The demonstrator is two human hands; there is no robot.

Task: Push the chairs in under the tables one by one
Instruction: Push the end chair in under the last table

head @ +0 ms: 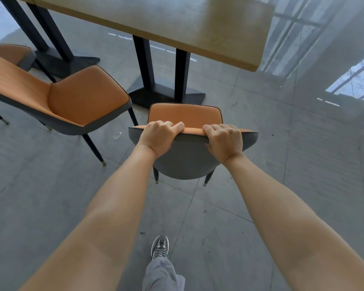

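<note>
An orange-seated chair with a grey back shell [187, 160] stands in front of me, facing a wooden table [208, 28]. My left hand [159, 137] and my right hand [225, 141] both grip the top edge of its backrest, fingers curled over the front. The seat's front edge is near the table's black base [166, 95], and the chair stands clear of the tabletop. A second orange chair [80, 95] stands to the left, turned at an angle and away from the table.
A third chair [11, 54] shows at the far left by another table's black legs [51, 34]. Sheer curtains [324, 49] hang along the right side. The floor is grey tile. My shoe [160, 246] is below the chair.
</note>
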